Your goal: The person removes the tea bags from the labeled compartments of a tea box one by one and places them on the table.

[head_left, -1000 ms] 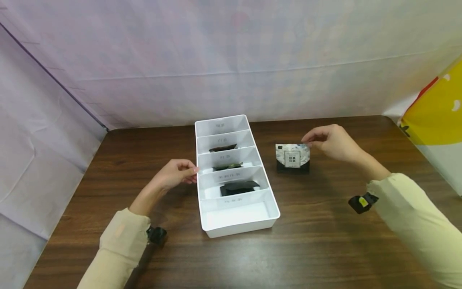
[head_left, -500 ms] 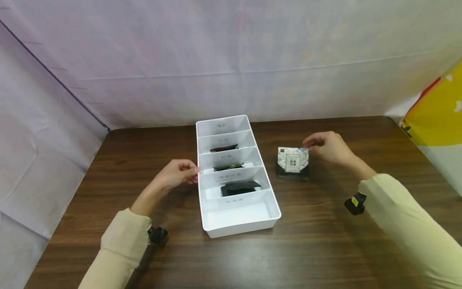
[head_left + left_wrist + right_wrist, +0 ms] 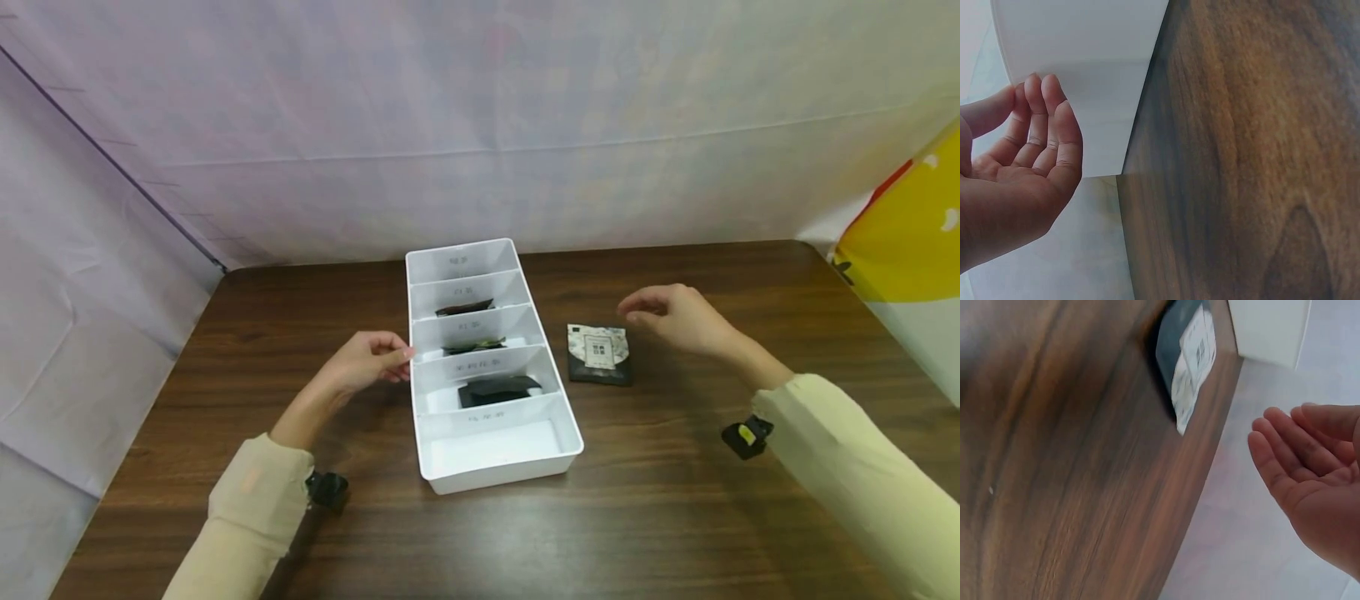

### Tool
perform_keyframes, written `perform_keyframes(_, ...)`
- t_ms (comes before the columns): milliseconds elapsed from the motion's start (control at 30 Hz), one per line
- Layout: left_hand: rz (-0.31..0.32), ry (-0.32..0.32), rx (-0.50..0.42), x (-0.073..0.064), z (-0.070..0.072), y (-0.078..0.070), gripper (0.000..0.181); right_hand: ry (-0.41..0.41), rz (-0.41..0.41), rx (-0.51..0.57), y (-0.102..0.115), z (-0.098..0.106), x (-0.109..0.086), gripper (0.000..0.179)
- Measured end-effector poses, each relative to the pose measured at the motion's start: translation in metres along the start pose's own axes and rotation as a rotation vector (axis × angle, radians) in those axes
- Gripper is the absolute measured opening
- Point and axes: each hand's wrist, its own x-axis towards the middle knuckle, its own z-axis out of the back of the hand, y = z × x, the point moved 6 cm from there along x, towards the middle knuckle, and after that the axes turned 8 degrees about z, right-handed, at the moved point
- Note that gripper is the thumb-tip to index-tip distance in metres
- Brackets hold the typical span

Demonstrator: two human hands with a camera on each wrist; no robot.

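A long white divided box [image 3: 501, 479] lies on the wooden table. At its left side wall, my left hand [image 3: 369, 360] pinches the rim between thumb and fingertips; the left wrist view puts the fingers [image 3: 1069, 140] against the outer wall. A tea sachet [image 3: 599, 355], pale floral on top and black below, lies flat on the table to the right of the box. Just above and right of it hovers my right hand [image 3: 678, 318], its relaxed fingers holding nothing. The right wrist view also has the sachet [image 3: 1194, 356] apart from the right hand [image 3: 1316, 469].
Dark packets stand in the box's middle compartments: a brown one [image 3: 465, 307], a greenish one [image 3: 475, 345] and a black one [image 3: 498, 389]. The front and back compartments hold none. Printed labels mark the dividers. Behind the table [image 3: 675, 517] hangs a pale curtain [image 3: 480, 125].
The sachet, upright in my right fingers a second ago, has tipped back and now lies flat, let go. My right hand has lowered slightly and parted from it. The left hand stays put.
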Motion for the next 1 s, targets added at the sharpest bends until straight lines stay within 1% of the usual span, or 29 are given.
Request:
perform_keyframes(200,-0.002,-0.004,-0.004,0.000,0.000,0.001,0.014,0.055,0.094,-0.013,0.022,-0.015,-0.008,0.016)
perform_keyframes(333,-0.014,-0.002,0.000,0.001,0.000,0.000,0.014,0.098,0.094,0.006,0.029,-0.025,-0.013,0.016)
perform_keyframes(500,-0.017,0.000,0.000,0.000,0.000,0.000,0.014,0.131,0.089,0.005,0.029,-0.038,-0.018,0.017)
perform_keyframes(700,-0.009,-0.006,0.008,0.000,0.000,0.000,0.015,0.163,0.088,-0.044,0.027,-0.053,-0.020,0.019)
perform_keyframes(833,-0.011,-0.007,0.009,0.001,0.000,0.000,0.015,0.168,0.094,-0.064,0.024,-0.056,-0.017,0.020)
perform_keyframes(1000,-0.015,-0.003,0.007,0.001,0.000,0.000,0.015,0.176,0.077,-0.060,0.017,-0.055,-0.008,0.021)
